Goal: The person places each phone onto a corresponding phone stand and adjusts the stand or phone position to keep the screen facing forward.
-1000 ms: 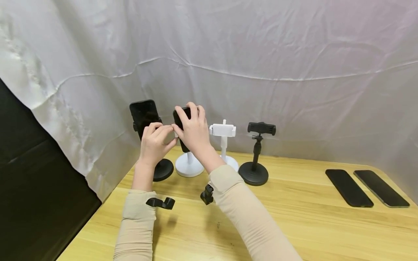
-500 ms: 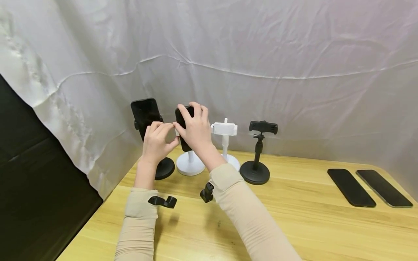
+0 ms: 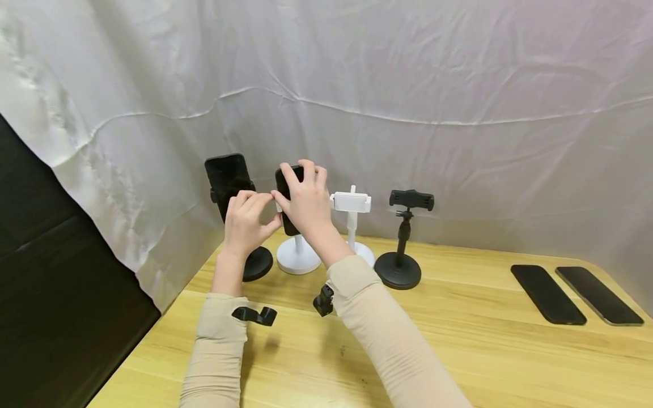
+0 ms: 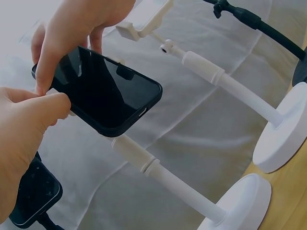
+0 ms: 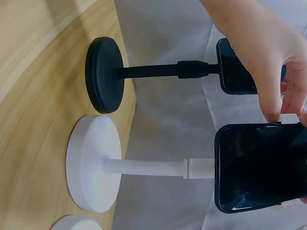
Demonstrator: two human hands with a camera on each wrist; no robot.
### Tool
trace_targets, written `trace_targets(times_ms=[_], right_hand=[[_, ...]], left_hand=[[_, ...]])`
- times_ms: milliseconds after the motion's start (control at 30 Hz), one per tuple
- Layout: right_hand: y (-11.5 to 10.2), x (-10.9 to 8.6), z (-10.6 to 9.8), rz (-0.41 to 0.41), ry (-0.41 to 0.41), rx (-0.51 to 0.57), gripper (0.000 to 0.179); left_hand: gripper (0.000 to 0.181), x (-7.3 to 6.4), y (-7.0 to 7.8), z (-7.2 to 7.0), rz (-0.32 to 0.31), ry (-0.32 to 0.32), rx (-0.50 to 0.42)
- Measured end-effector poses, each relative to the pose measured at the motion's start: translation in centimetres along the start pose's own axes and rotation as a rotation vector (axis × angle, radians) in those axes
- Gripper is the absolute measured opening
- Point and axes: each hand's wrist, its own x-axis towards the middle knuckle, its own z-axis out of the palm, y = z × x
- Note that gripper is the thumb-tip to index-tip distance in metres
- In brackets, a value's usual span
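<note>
My right hand [image 3: 310, 201] grips a black smartphone [image 3: 291, 225], fingers over its top and far edge. The phone sits upright at the head of a white phone stand [image 3: 298, 260]. At the phone's left edge my left hand [image 3: 246, 222] pinches the white clamp [image 5: 289, 118] of that stand between thumb and fingers. The tips of both hands meet there in the left wrist view, where the phone screen [image 4: 108, 91] shows dark. My right hand hides part of the screen in the head view. Close on the left, another smartphone [image 3: 226, 174] stands in a black phone stand [image 3: 257, 264].
Right of my hands stand a second white phone stand [image 3: 352, 203] and a black one [image 3: 399, 271], both without phones. Two black smartphones [image 3: 548, 293] lie on the wooden table [image 3: 459, 351] at the right. Pale grey curtain [image 3: 408, 85] hangs behind.
Both hands keep their hold on the phone and the clamp. The whole scene shifted slightly right in the head view; the phone and fingers moved barely at all.
</note>
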Motion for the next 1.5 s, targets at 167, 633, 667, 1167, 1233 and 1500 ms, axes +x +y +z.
trace_targets(times_ms=[167,633,667,1167,1233,1500], right_hand=[[-0.4,0.2,-0.1,-0.001,-0.017,-0.050,0.050],[-0.4,0.1,-0.4,-0.061,-0.044,-0.102,0.054],[-0.4,0.1,-0.5,-0.071,-0.039,-0.110,0.055],[0.4,-0.7,-1.3,-0.147,-0.095,-0.115,0.062],[0.7,-0.8,-1.5,-0.153,-0.115,-0.100,0.061],[1.5,-1.4,-2.7,-0.163,-0.144,-0.056,0.059]], left_hand=[[0.030,-0.1,-0.3,-0.1,-0.002,0.021,0.012],[0.029,-0.1,-0.4,-0.5,-0.021,0.009,0.062],[0.029,-0.1,-0.5,-0.6,-0.025,0.007,0.063],[0.031,0.1,-0.5,-1.1,-0.064,-0.030,0.039],[0.030,0.2,-0.4,-1.1,-0.068,-0.034,0.036],[0.030,0.1,-0.4,-1.2,-0.080,-0.044,0.037]])
